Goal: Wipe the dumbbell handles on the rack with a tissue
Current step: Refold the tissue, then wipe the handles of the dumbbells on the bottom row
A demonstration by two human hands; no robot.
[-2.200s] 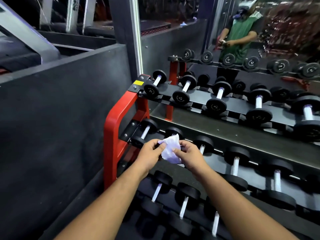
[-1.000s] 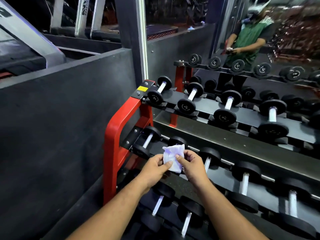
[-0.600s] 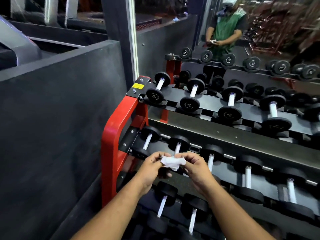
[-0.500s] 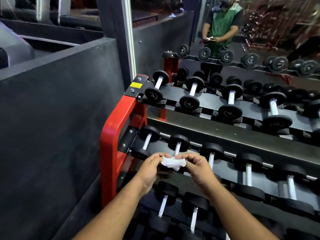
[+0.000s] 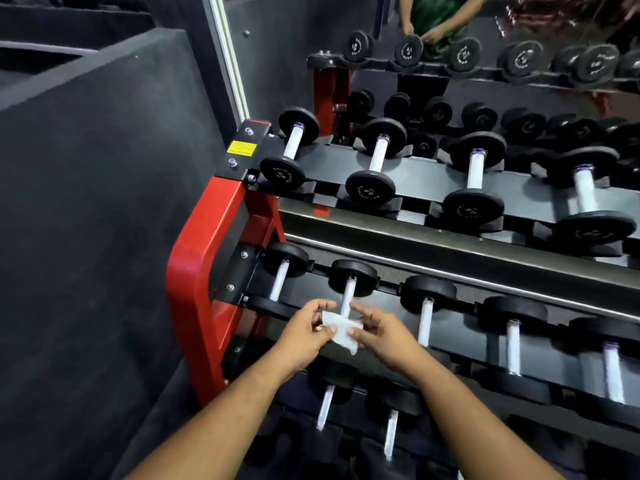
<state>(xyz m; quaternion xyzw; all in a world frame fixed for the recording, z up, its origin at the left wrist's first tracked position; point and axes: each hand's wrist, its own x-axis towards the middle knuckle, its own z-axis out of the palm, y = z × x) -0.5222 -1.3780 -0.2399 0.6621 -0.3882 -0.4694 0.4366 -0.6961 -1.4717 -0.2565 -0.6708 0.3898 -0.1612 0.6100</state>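
A white tissue (image 5: pixel 341 330) is stretched between my two hands in front of the middle shelf. My left hand (image 5: pixel 308 332) pinches its left edge and my right hand (image 5: pixel 379 336) pinches its right edge. Just behind the tissue runs the silver handle of the second dumbbell (image 5: pixel 348 296) on the middle shelf; the tissue hides its near end. The leftmost middle-shelf dumbbell (image 5: pixel 278 280) lies to the left. Black dumbbells with silver handles fill the three-tier rack (image 5: pixel 197 258) with its red end frame.
A dark grey wall panel (image 5: pixel 97 202) stands close on the left of the rack. A mirror (image 5: pixel 485 64) behind the rack reflects the dumbbells and a person in green. Top-shelf dumbbells (image 5: pixel 375 161) and bottom-shelf dumbbells (image 5: pixel 325 407) sit above and below my hands.
The tissue went from bunched and upright to flattened between both hands. My hands have dropped slightly toward the second middle-shelf dumbbell, and my view has tilted down and closer to the rack.
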